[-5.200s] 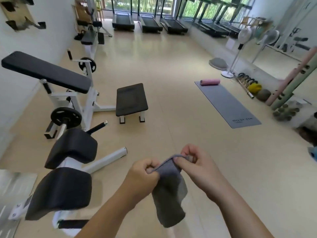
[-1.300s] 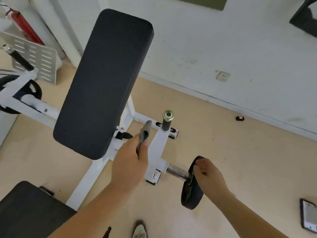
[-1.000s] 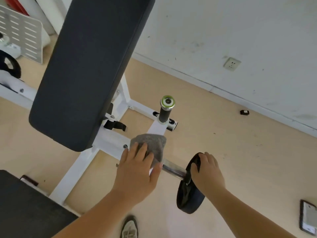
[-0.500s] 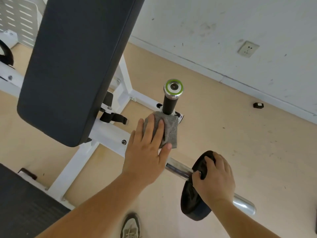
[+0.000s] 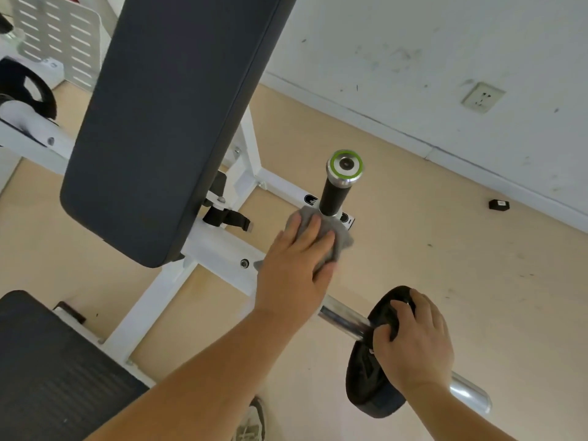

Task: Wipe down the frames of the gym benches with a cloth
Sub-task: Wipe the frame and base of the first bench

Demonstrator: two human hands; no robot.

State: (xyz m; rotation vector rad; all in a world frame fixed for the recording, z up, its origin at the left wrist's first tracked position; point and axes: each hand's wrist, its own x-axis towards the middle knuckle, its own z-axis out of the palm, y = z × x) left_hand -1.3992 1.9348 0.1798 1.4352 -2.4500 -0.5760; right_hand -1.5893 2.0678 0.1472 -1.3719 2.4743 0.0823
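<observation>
A white bench frame (image 5: pixel 219 249) runs under a tilted black back pad (image 5: pixel 171 122). My left hand (image 5: pixel 292 272) lies flat, fingers straight, pressing a grey cloth (image 5: pixel 334 233) onto the white frame arm at the foot of an upright black handle (image 5: pixel 334 198) with a green-ringed cap. My right hand (image 5: pixel 413 345) grips the rim of a black weight plate (image 5: pixel 369 386) that sits on a chrome sleeve (image 5: pixel 343 316) sticking out of the frame.
A black seat pad (image 5: pixel 47 370) fills the lower left. A second weight plate (image 5: pixel 28 90) and a slotted white panel (image 5: pixel 63 36) stand at the upper left. The white wall (image 5: pixel 445 58) with a socket (image 5: pixel 482 97) is close behind; a small black object (image 5: pixel 498 204) lies on the floor.
My left hand has slid the cloth up the frame arm toward the base of the black handle. My right hand stays on the weight plate. The view has moved closer.
</observation>
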